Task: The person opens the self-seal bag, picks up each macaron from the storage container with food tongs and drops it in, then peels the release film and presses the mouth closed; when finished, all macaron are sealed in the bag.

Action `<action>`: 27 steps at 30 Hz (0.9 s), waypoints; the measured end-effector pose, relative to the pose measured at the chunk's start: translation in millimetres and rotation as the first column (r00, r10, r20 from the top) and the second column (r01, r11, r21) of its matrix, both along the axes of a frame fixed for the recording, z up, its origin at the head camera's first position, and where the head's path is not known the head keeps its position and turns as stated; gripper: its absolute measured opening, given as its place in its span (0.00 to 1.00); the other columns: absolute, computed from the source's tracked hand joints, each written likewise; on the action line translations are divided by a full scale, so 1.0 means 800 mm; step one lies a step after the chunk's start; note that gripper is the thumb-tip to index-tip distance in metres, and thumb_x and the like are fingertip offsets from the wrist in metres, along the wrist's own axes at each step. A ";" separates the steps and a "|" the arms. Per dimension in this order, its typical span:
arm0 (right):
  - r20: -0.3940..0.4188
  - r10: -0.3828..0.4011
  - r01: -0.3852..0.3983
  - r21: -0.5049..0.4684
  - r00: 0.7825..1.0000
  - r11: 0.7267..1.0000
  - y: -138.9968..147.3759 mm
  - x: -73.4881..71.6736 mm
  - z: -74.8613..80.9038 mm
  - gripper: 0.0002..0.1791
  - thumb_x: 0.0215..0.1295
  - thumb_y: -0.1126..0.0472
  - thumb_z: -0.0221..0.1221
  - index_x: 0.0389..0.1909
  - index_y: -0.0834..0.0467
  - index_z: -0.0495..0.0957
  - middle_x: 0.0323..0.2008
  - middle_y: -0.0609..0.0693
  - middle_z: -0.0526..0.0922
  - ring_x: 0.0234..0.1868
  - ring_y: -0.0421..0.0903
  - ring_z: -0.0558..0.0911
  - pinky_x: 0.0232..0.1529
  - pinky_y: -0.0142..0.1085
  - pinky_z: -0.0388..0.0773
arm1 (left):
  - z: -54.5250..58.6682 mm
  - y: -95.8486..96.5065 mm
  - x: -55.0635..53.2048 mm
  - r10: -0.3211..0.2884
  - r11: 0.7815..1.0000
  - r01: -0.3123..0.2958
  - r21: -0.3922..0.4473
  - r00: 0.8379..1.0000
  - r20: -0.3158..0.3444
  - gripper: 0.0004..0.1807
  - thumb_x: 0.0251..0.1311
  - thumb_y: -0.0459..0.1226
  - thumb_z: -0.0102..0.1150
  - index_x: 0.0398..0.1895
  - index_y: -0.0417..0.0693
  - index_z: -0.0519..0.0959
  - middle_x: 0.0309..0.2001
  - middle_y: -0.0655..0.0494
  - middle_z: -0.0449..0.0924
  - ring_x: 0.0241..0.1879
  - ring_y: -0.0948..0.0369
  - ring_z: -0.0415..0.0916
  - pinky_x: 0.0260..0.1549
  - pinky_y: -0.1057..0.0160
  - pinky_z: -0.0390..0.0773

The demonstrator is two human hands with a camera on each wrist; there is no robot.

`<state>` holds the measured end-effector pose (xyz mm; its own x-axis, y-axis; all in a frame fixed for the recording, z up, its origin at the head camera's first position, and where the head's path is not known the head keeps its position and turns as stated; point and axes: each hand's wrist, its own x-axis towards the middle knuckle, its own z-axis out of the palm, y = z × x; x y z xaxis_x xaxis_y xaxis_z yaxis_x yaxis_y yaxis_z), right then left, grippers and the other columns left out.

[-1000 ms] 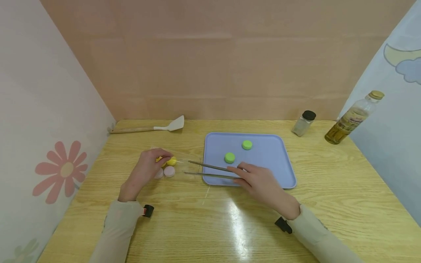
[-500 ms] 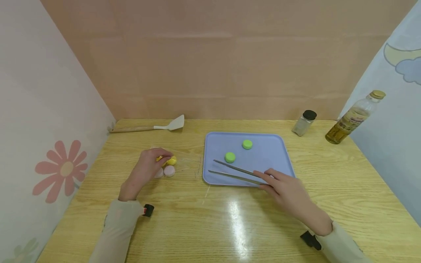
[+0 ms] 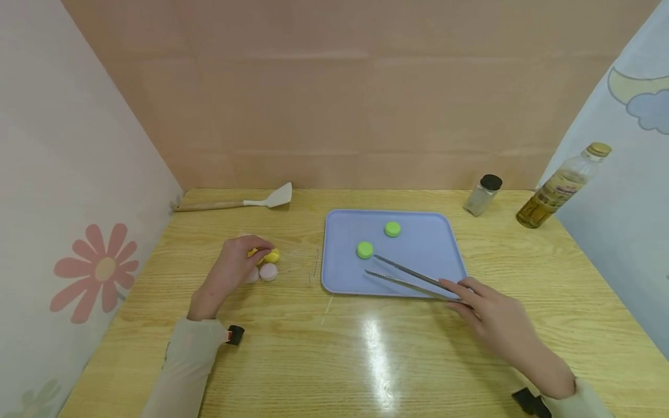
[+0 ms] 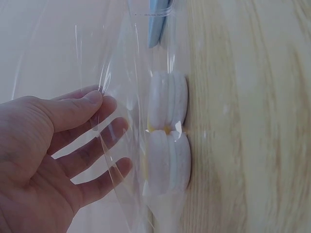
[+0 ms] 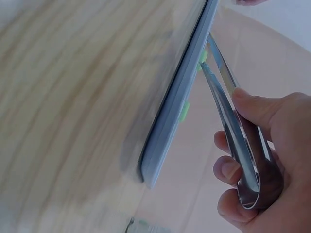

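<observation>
My left hand (image 3: 245, 255) rests on the wooden table and holds a clear plastic bag (image 4: 121, 73). Its fingers (image 4: 97, 141) lie against the film. Inside the bag sit a yellow macaron (image 3: 272, 255) and two pink macarons (image 3: 268, 271) (image 4: 167, 99). My right hand (image 3: 470, 296) grips metal tongs (image 3: 413, 277) (image 5: 233, 126) by their closed end. The tongs' arms are spread with nothing between them. Their tips lie over the blue tray (image 3: 434, 255) beside one green macaron (image 3: 364, 250). A second green macaron (image 3: 392, 229) lies farther back on the tray.
A white spatula with a wooden handle (image 3: 235, 203) lies at the back left. A black-capped spice jar (image 3: 483, 194) and an oil bottle (image 3: 561, 186) stand at the back right. Panel walls close in the table on three sides.
My right hand has drawn the empty tongs away from the bag, rightward and toward me, across the tray. My left hand and the bag have stayed put.
</observation>
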<state>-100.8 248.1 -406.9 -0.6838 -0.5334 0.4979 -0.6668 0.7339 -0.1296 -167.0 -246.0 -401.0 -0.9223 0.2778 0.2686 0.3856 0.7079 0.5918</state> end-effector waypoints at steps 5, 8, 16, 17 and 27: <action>0.029 -0.038 0.038 0.016 0.999 0.999 0.013 0.002 0.000 0.19 0.67 0.53 0.65 0.57 0.51 0.83 0.38 0.40 0.79 0.19 0.27 0.58 0.14 0.23 0.53 | 0.001 0.000 0.000 0.003 1.000 -0.003 -0.003 1.000 -0.008 0.08 0.63 0.26 0.65 0.44 0.36 0.87 0.44 0.47 0.87 0.46 0.47 0.83 0.46 0.46 0.82; 0.037 -0.052 0.051 0.023 0.998 0.998 0.017 0.002 -0.002 0.22 0.61 0.59 0.70 0.57 0.51 0.83 0.39 0.40 0.79 0.18 0.27 0.57 0.14 0.23 0.53 | 0.001 0.000 0.001 0.003 1.000 -0.003 -0.007 1.000 -0.015 0.07 0.64 0.26 0.65 0.43 0.37 0.87 0.43 0.47 0.87 0.46 0.48 0.83 0.46 0.47 0.82; 0.104 -0.084 0.083 0.019 0.991 0.996 0.012 0.001 -0.004 0.26 0.57 0.65 0.72 0.59 0.51 0.82 0.37 0.37 0.75 0.19 0.28 0.58 0.15 0.25 0.55 | 0.000 0.000 0.001 0.001 1.000 -0.001 -0.007 1.000 -0.023 0.07 0.64 0.27 0.65 0.43 0.37 0.87 0.43 0.47 0.87 0.45 0.49 0.83 0.45 0.47 0.82; 0.110 -0.086 0.085 0.016 0.990 0.996 0.010 0.001 -0.004 0.26 0.58 0.65 0.71 0.58 0.51 0.82 0.36 0.36 0.75 0.19 0.28 0.58 0.15 0.25 0.56 | 0.000 0.000 0.001 -0.001 1.000 0.001 -0.007 1.000 -0.023 0.07 0.64 0.26 0.65 0.43 0.37 0.87 0.43 0.47 0.87 0.45 0.49 0.83 0.45 0.48 0.82; 0.163 -0.096 0.097 0.003 0.982 0.995 -0.001 -0.010 -0.002 0.23 0.63 0.61 0.70 0.59 0.50 0.82 0.38 0.39 0.77 0.21 0.29 0.62 0.17 0.27 0.59 | 0.000 -0.001 0.000 -0.001 1.000 0.001 0.002 1.000 -0.020 0.07 0.63 0.25 0.65 0.43 0.37 0.87 0.44 0.47 0.87 0.45 0.48 0.83 0.44 0.47 0.82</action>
<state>-108.6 247.3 -408.9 -0.8040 -0.4588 0.3782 -0.5626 0.7928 -0.2344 -166.7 -246.4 -400.7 -0.9166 0.2782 0.2872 0.3978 0.7067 0.5851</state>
